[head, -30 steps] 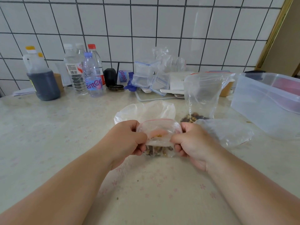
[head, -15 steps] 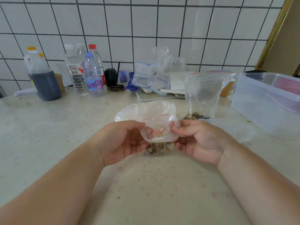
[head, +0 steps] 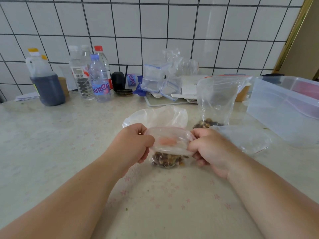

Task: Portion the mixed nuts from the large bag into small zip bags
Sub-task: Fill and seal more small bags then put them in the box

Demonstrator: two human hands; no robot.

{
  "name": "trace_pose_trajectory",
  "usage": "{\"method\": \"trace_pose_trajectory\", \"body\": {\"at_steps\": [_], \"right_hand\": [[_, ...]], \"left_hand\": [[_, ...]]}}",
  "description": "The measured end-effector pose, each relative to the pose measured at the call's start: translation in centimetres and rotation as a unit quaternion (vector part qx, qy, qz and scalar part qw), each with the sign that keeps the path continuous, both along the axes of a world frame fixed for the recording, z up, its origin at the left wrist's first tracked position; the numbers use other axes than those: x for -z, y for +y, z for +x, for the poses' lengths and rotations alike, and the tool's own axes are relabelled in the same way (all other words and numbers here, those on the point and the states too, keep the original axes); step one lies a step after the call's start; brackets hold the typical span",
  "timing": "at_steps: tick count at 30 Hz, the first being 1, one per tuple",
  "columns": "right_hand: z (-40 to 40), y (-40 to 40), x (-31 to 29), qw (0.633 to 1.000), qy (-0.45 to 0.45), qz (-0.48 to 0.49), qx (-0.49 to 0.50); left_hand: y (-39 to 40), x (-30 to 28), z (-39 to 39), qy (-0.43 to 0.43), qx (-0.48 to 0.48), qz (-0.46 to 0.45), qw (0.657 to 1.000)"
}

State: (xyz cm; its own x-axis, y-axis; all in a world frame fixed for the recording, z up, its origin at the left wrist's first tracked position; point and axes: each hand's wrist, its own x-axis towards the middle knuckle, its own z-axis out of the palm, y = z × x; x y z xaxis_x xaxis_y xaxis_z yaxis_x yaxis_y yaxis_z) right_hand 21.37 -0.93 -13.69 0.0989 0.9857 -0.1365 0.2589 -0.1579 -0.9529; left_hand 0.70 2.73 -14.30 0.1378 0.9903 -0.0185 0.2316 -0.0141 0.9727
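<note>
Left hand: the left hand point(head: 133, 144) has its fingers curled round the left end of the small zip bag point(head: 170, 147), pinching it at the top edge.
Right hand: the right hand point(head: 209, 149) pinches the right end of the same top edge, fingers curled in.
Small zip bag: it is held between the two hands, just above the counter point(head: 69, 152); its mouth is stretched flat across, and whether the strip is sealed I cannot tell.
Its load: a clump of mixed nuts point(head: 168, 160) sags in the bottom, below the hands.
Handling: I judge the film thin, soft and slippery, with all the weight low; the bag will fold and swing if taken by the middle.
Where to hold: the stiffer zip strip at the two top corners looks the surest place, thumb and finger on either face.
Risk: nuts caught in the strip would likely keep it from closing.
Loose film: a limp clear bag point(head: 155, 116) lies on the counter just behind the hands, another point(head: 245, 138) to the right.
Large bag: the large bag point(head: 217, 99) stands upright farther back on the right, mouth open, only a few nuts left in its bottom.
Right edge: a clear plastic tub point(head: 283, 107) sits well apart.
Back wall: bottles point(head: 96, 78) and a dark jug point(head: 46, 83) stand against the tiles.
</note>
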Motion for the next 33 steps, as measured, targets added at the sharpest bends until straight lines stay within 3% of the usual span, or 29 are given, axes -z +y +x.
{"method": "trace_pose_trajectory", "body": {"at_steps": [4, 7, 11, 14, 20, 23, 26, 30, 33], "right_hand": [[0.5, 0.0, -1.1, 0.99, 0.133, -0.008, -0.036], [0.6, 0.2, -0.9, 0.98, 0.196, -0.018, 0.008], [0.5, 0.2, -0.6, 0.99, 0.136, 0.024, 0.036], [0.7, 0.2, -0.3, 0.995, 0.024, 0.085, 0.043], [0.5, 0.6, 0.4, 0.986, -0.109, 0.113, 0.063], [0.6, 0.5, 0.2, 0.988, -0.106, 0.1, 0.057], [0.7, 0.2, -0.4, 0.996, -0.06, 0.059, 0.014], [0.9, -0.3, -1.3, 0.997, 0.034, 0.004, -0.07], [0.8, -0.5, -1.3, 0.996, 0.016, 0.026, -0.088]], "left_hand": [[-0.1, -0.7, -0.5, -0.081, 0.058, -0.052, 0.994], [0.1, -0.6, -0.6, -0.128, 0.106, -0.079, 0.983], [-0.1, -0.8, -0.7, -0.19, 0.151, -0.138, 0.96], [0.2, -0.9, -0.8, -0.26, 0.151, -0.198, 0.933], [0.1, -0.7, -0.8, -0.271, 0.169, -0.226, 0.92], [-0.1, -0.5, -0.5, -0.186, 0.18, -0.157, 0.953], [-0.3, -0.3, -0.1, -0.039, 0.101, -0.029, 0.994], [-0.5, -0.2, -0.1, 0.153, 0.009, 0.153, 0.976], [-0.6, 0.0, -0.1, 0.17, 0.006, 0.206, 0.964]]}}
